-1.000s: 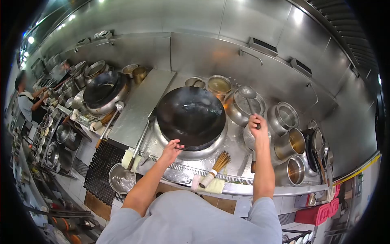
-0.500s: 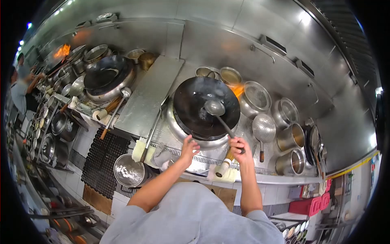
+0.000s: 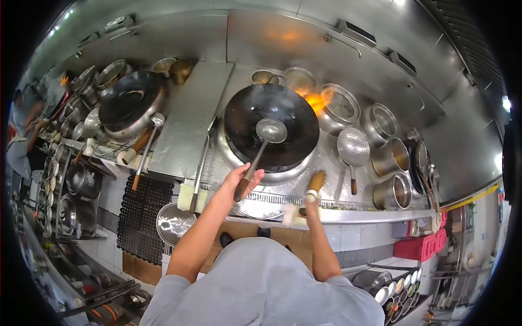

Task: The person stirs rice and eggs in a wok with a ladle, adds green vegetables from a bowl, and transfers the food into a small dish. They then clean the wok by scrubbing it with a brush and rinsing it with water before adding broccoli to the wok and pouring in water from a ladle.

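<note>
My left hand has the wooden handle of a ladle between its thumb and fingers, at the near rim of a black wok. The ladle's metal bowl is over the inside of the wok. At the counter's front edge, my right hand is closed round a bamboo wok brush, its bristles pointing away from me. Fingers partly hide the brush's handle. The wok sits tilted in its metal ring, and flame shows behind its right rim.
A perforated skimmer lies right of the wok, near steel pots. Another long-handled tool lies to the left, beside a metal worktop. A second wok stands further left. Below the counter is a metal bucket. Co-workers stand far left.
The ladle has passed from my right hand to my left and moved left over the wok. My right hand has gone down to the counter edge and taken hold of the brush.
</note>
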`<state>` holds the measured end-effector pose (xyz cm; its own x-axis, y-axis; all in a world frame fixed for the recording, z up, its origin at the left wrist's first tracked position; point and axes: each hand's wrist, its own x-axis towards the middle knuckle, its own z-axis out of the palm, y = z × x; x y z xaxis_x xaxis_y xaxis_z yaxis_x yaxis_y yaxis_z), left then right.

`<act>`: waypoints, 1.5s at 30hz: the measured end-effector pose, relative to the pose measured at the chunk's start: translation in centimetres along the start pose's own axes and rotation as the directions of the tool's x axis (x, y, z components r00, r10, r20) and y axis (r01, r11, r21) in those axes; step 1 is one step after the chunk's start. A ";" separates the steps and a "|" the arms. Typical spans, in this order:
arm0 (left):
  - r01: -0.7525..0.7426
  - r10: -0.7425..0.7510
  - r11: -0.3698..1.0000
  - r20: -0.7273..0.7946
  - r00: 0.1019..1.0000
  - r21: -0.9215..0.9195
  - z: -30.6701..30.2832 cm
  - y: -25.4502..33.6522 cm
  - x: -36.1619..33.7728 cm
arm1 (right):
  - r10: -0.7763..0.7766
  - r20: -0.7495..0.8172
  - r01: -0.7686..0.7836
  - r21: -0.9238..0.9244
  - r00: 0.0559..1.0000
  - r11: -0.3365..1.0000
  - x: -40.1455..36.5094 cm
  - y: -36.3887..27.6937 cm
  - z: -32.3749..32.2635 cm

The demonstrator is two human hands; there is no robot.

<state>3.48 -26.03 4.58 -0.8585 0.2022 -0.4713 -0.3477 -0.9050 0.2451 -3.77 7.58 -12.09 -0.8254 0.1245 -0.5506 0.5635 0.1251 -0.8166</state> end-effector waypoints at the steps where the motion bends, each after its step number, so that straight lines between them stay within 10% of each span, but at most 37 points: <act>1: 0.001 0.002 0.995 -0.029 1.000 0.101 -0.5 0.6 0.2 | -0.055 0.087 0.042 0.138 0.995 0.989 -2.4 -4.0 -0.8; 3: -0.014 0.013 0.982 0.011 1.000 0.186 -2.4 1.4 0.3 | -0.244 0.191 0.186 0.278 0.951 0.942 -4.5 -9.4 -2.1; 5: -0.013 0.034 0.920 -0.044 0.998 0.392 -2.1 1.8 -0.1 | -0.383 0.322 0.419 -0.048 0.866 0.907 -5.0 -15.1 -3.0; 7: -0.020 0.059 0.836 -0.053 0.997 0.548 -1.1 2.0 -0.9 | -0.640 0.426 0.765 -0.274 0.640 0.583 1.9 -16.4 -1.9; 11: -0.029 0.120 0.634 -0.061 0.991 0.773 -0.1 1.9 -1.9 | -0.359 0.671 0.751 -0.642 0.648 0.155 2.6 -24.7 5.9; 14: -0.021 0.163 0.499 -0.069 0.984 0.866 0.3 2.7 -2.6 | -0.433 0.579 0.545 -0.810 0.691 -0.215 -0.9 -29.9 7.8; 19: 0.026 0.144 0.551 -0.126 0.982 0.834 1.3 3.2 -4.0 | -0.331 0.786 0.658 -0.618 0.522 -0.430 0.7 -29.2 9.1; 23: -0.019 0.120 0.801 -0.130 0.984 0.599 0.2 3.4 -4.0 | -0.710 0.629 0.511 -0.744 0.318 -0.430 1.2 -31.7 11.4; 26: 0.012 0.003 0.940 -0.044 0.999 0.340 -1.2 3.5 -3.9 | -0.401 0.871 0.670 -0.479 0.283 -0.567 -0.5 -32.5 11.9; 28: -0.031 0.015 0.931 0.048 0.999 0.363 -1.2 3.2 -3.5 | -0.333 0.868 0.662 -0.496 0.367 -0.562 1.9 -31.6 13.3; 30: -0.087 0.082 0.982 0.035 0.996 0.167 -2.3 1.8 -3.0 | -0.701 0.625 0.575 -0.731 0.344 -0.369 2.5 -30.6 14.7; 32: -0.085 0.075 0.994 0.121 0.990 0.074 -3.0 1.5 -2.8 | -0.672 0.648 0.623 -0.703 0.360 -0.344 1.5 -30.6 15.6; 34: -0.113 0.119 0.992 0.107 0.987 -0.053 -3.1 0.3 -2.5 | -0.299 0.796 0.714 -0.604 0.526 -0.353 1.6 -30.7 15.7; 38: -0.116 0.158 0.978 0.254 0.954 -0.173 -1.9 -0.2 -1.6 | -0.493 0.631 0.724 -0.690 0.599 -0.003 1.7 -28.3 17.5; 40: -0.121 0.151 0.975 0.164 0.975 -0.184 -0.9 0.1 -1.6 | -0.376 0.667 0.711 -0.702 0.643 -0.029 2.9 -27.4 17.1; 43: -0.163 0.199 0.940 -0.096 0.975 0.299 -0.2 1.8 -1.0 | -0.597 0.561 0.680 -0.733 0.573 -0.036 0.4 -29.8 13.8; 45: -0.214 0.615 -0.163 0.269 0.741 0.963 -2.4 2.6 -1.8 | -0.715 0.585 0.785 -0.614 0.384 -0.081 -3.0 -32.1 10.9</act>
<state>5.02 -29.61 4.01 -0.9515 -0.3061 0.0294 -0.1225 0.4651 0.8767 -19.72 -7.53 13.86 -0.7389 -0.6171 0.2706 -0.6733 0.6924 -0.2595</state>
